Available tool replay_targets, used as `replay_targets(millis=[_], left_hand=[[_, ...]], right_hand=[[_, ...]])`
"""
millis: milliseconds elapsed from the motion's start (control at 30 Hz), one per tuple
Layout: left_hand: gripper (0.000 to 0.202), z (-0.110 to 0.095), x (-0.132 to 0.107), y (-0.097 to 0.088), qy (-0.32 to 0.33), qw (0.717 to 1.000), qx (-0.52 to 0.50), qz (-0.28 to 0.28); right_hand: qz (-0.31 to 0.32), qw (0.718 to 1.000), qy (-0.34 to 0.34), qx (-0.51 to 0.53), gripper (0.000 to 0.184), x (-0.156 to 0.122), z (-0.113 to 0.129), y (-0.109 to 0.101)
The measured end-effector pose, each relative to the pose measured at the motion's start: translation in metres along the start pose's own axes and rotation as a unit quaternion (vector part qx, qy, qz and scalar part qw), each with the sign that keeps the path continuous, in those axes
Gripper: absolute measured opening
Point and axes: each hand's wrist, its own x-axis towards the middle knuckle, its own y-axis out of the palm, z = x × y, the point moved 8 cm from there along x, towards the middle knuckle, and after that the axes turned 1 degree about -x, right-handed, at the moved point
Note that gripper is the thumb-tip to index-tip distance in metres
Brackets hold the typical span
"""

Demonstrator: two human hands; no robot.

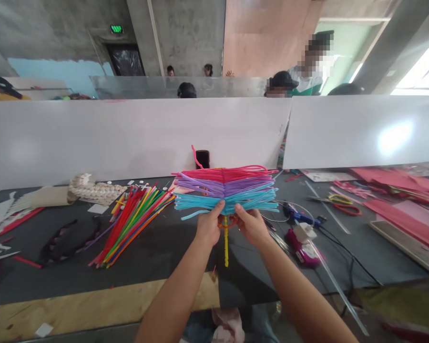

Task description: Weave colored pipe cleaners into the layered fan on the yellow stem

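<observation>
Both hands hold a pipe-cleaner craft (224,186) up above the dark table, banded pink, purple and light blue from top to bottom. My left hand (210,223) grips its lower edge with the thumb lying on the blue stems. On the other side my right hand (250,223) pinches the same edge, thumb also on the blue. Between the hands an orange ring shows in part, and a twisted yellow stem (226,245) hangs down from it. The fingers behind the craft are hidden. Left of my hands lies a bundle of loose coloured pipe cleaners (134,226).
A phone (202,158) leans on the white partition (136,138). To the right are a blue glue gun (302,214), a magenta power strip (302,247) with cables, and scissors (343,202). Sunglasses (69,240) and a wooden board (128,305) are left. People sit beyond the partition.
</observation>
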Motion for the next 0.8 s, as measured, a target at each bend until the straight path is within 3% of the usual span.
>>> replay_targets(millis=[100,200,333,400,467,567,667,800], left_hand=[[0.048,-0.007,0.001,0.016,-0.004,1.000,0.006,0.019],[0.046,-0.010,-0.002,0.043,-0.032,0.996,0.014,0.079],[0.054,-0.009,-0.019,0.082,-0.070,0.968,0.048,0.234],[0.063,-0.009,-0.029,0.086,-0.065,0.954,0.086,0.279],[0.068,-0.006,-0.037,0.076,-0.068,0.946,0.126,0.292],[0.061,0.002,-0.047,0.044,-0.088,0.937,0.184,0.283],[0.050,0.007,-0.053,0.003,-0.081,0.933,0.240,0.256],[0.047,0.006,-0.058,-0.048,-0.080,0.926,0.314,0.196]], right_hand=[[0.067,0.997,-0.001,-0.044,0.036,-0.010,0.000,0.006],[0.064,0.992,-0.042,-0.096,0.028,-0.019,0.010,0.004],[-0.082,0.973,-0.165,-0.139,0.024,-0.028,0.066,-0.014],[-0.167,0.945,-0.229,-0.160,0.025,-0.032,0.106,-0.025],[-0.212,0.907,-0.313,-0.188,0.025,-0.036,0.150,-0.031],[-0.263,0.848,-0.426,-0.177,0.025,-0.043,0.201,-0.046],[-0.291,0.789,-0.501,-0.207,0.023,-0.050,0.231,-0.058],[-0.337,0.731,-0.531,-0.265,0.016,-0.056,0.253,-0.070]])
